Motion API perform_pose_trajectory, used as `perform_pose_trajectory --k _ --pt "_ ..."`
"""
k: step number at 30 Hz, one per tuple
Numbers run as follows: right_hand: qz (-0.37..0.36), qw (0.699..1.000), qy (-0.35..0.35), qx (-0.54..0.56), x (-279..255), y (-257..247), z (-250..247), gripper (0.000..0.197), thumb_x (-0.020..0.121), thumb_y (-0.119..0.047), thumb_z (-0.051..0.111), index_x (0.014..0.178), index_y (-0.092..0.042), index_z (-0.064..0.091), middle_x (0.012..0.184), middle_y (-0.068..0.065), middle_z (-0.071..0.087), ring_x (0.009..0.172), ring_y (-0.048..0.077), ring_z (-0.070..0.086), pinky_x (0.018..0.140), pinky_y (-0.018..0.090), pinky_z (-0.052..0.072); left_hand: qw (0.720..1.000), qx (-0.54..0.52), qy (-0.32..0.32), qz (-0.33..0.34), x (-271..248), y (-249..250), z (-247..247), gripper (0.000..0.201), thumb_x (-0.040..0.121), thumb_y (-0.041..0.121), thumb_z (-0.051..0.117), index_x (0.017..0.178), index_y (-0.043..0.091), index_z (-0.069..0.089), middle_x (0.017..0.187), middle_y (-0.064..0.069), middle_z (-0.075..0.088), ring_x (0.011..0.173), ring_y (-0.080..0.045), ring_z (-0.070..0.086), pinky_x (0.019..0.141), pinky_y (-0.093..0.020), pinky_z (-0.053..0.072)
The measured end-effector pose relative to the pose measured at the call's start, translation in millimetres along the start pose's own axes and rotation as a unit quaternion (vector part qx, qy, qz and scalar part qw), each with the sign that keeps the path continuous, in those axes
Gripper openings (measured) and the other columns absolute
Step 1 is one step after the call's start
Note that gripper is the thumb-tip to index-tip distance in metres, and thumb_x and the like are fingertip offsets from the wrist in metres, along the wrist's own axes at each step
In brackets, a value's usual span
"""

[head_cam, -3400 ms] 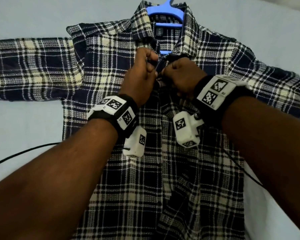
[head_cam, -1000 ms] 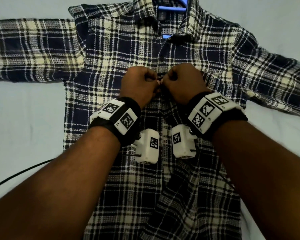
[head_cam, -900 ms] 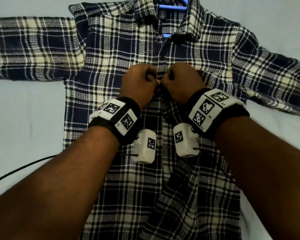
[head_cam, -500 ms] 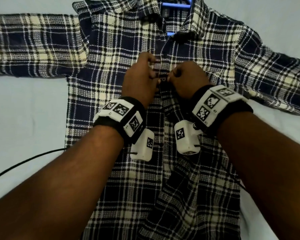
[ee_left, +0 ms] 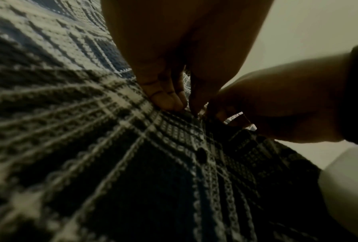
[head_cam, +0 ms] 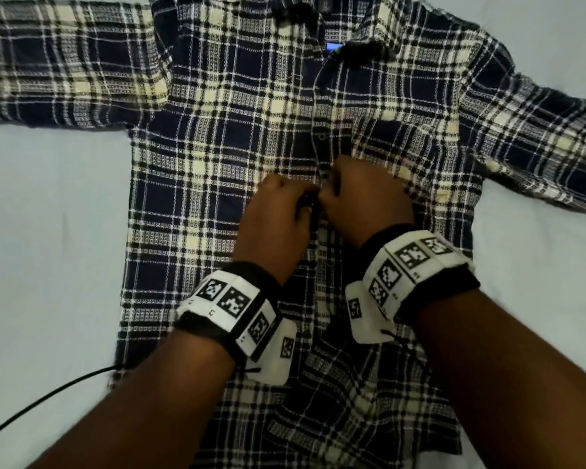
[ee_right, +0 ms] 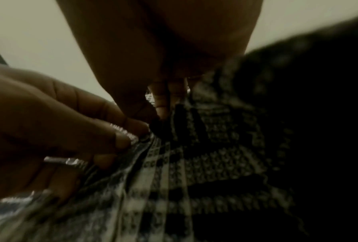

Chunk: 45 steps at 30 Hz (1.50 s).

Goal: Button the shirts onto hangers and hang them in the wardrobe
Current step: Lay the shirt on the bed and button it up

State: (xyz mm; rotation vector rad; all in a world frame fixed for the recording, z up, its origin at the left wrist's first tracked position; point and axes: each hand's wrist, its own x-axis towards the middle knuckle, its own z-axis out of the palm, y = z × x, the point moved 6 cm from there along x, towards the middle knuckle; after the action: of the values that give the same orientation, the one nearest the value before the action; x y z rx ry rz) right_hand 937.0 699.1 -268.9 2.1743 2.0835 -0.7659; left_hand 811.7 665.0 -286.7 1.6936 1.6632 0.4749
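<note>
A navy, cream and white plaid shirt [head_cam: 217, 130] lies flat, front up, sleeves spread. A sliver of its blue hanger [head_cam: 334, 47] shows at the collar. Both hands meet at the front placket, mid-chest. My left hand [head_cam: 281, 214] pinches the left placket edge [ee_left: 173, 108], fingers curled. My right hand [head_cam: 359, 201] pinches the right placket edge [ee_right: 173, 117]. A dark button [ee_left: 201, 155] sits on the placket below the fingers in the left wrist view. Above the hands the placket [head_cam: 322, 137] lies closed; below them the front panels gape loosely.
The shirt rests on a pale blue sheet [head_cam: 48, 214]. A thin black cable [head_cam: 41, 401] runs across the sheet at the lower left. White sensor boxes [head_cam: 274, 357] hang under both wrists above the shirt's lower front.
Both hands have moved down the placket from just below the collar to mid-chest. The placket stretch they left now lies closed. The view has shifted, so the hanger is nearly out of sight.
</note>
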Motion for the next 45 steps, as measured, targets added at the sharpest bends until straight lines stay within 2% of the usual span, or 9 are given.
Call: perform_pose_trajectory --k 6,13,17,21,25,27,30,38,45 --pt "-0.006 0.997 -0.035 -0.064 -1 -7 0 0.018 0.09 -0.033 0.063 0.088 -0.018 0.053 0.086 0.005 0.054 0.091 0.033 0.062 0.069 0.039 0.049 0.999 0.031 0.003 -0.021 6 5 4 0.021 0.096 0.014 0.06 0.115 0.017 0.068 0.115 -0.005 0.055 0.1 -0.024 0.058 0.083 -0.037 0.05" --pt "0.028 1.0 0.005 -0.001 6 -1 -18 0.02 0.094 -0.036 0.058 0.091 -0.016 0.056 0.093 0.007 0.064 0.089 0.03 0.061 0.079 0.042 0.054 0.999 0.034 -0.019 -0.036 16 5 1 0.009 0.098 0.022 0.061 0.1 0.015 0.067 0.109 -0.004 0.059 0.094 -0.021 0.059 0.082 -0.039 0.051" --pt "0.039 0.989 0.038 0.137 0 10 -24 0.012 0.1 -0.022 0.055 0.105 -0.016 0.065 0.092 -0.002 0.064 0.072 0.011 0.055 0.062 0.027 0.045 0.996 -0.063 -0.001 -0.068 13 1 -12 0.006 0.097 0.02 0.064 0.091 0.021 0.064 0.093 0.005 0.067 0.087 -0.012 0.062 0.079 -0.031 0.051" --pt "0.05 0.979 0.007 0.197 -7 15 -19 0.01 0.098 -0.022 0.063 0.102 -0.017 0.071 0.086 -0.007 0.065 0.075 0.006 0.06 0.066 0.023 0.048 0.988 -0.129 -0.009 -0.09 7 -3 -12 0.002 0.097 0.018 0.065 0.095 0.019 0.065 0.091 0.009 0.067 0.085 -0.007 0.064 0.077 -0.026 0.054" --pt "0.071 0.979 -0.032 0.187 -14 18 -12 0.012 0.091 -0.021 0.072 0.102 -0.015 0.071 0.089 -0.003 0.068 0.08 0.014 0.065 0.073 0.028 0.054 0.977 -0.185 -0.02 -0.1 7 -5 -8 0.005 0.096 0.013 0.066 0.098 0.018 0.068 0.092 0.007 0.069 0.08 -0.006 0.066 0.069 -0.019 0.055" --pt "0.085 0.979 -0.036 0.179 -16 20 -10 0.007 0.092 -0.023 0.071 0.091 -0.016 0.069 0.082 -0.004 0.065 0.072 0.01 0.061 0.062 0.022 0.046 0.973 -0.206 -0.027 -0.099 6 -5 -8 0.01 0.095 0.01 0.066 0.096 0.02 0.068 0.089 0.009 0.068 0.076 -0.001 0.065 0.063 -0.012 0.05" --pt "0.101 0.974 -0.05 0.196 -19 16 -3 0.026 0.098 -0.027 0.062 0.077 -0.013 0.064 0.071 0.0 0.062 0.063 0.012 0.057 0.057 0.024 0.039 0.966 -0.232 -0.028 -0.106 4 -7 -10 0.015 0.094 0.008 0.068 0.094 0.023 0.069 0.087 0.008 0.07 0.074 -0.004 0.069 0.067 -0.017 0.056" --pt "0.103 0.957 -0.023 0.269 -27 6 14 0.008 0.101 -0.016 0.056 0.098 -0.011 0.062 0.089 0.002 0.064 0.073 0.013 0.06 0.051 0.015 0.043 0.943 -0.302 -0.02 -0.136 0 -10 -12 0.012 0.091 0.003 0.07 0.094 0.014 0.07 0.083 -0.001 0.073 0.069 -0.006 0.071 0.062 -0.019 0.057" --pt "0.121 0.932 0.006 0.341 -30 9 24 0.013 0.099 -0.01 0.058 0.106 -0.011 0.068 0.097 0.001 0.07 0.088 0.014 0.066 0.072 0.026 0.051 0.936 -0.319 -0.017 -0.149 1 -13 -10 0.011 0.088 -0.001 0.073 0.095 0.007 0.07 0.08 -0.007 0.074 0.071 -0.013 0.074 0.067 -0.026 0.061"
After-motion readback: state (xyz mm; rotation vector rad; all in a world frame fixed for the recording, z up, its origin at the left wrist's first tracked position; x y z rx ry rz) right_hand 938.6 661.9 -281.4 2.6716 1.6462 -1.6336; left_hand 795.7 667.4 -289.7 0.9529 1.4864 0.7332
